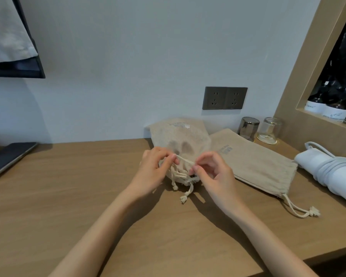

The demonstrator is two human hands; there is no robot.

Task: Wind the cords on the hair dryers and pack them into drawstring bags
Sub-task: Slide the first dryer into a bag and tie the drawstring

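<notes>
Drawstring bag [180, 140], bulging, midway along desk [68, 196], toward back edge; mouth cinched, facing near edge. Contents hidden by cloth. Left hand [156, 166] curled, thumb and forefinger pinching drawstring [185, 160] at left of bag mouth. Right hand [212, 170] curled too, pinching same drawstring at right of mouth; short run of cord straight between the two pinches. Knotted cord tails loose on desk just in front of mouth. Second drawstring bag [254, 162] flat on desk just right of first, mouth toward right near corner, own cord trailing on wood. White hair dryer [332, 172] at right edge, cord wound round body, near flat bag, not touching. Dark glass [248, 127] and clear glass [271, 129] side by side at back right corner. Double socket plate [224, 97] on wall above. Dark phone [8, 156] at left edge.
</notes>
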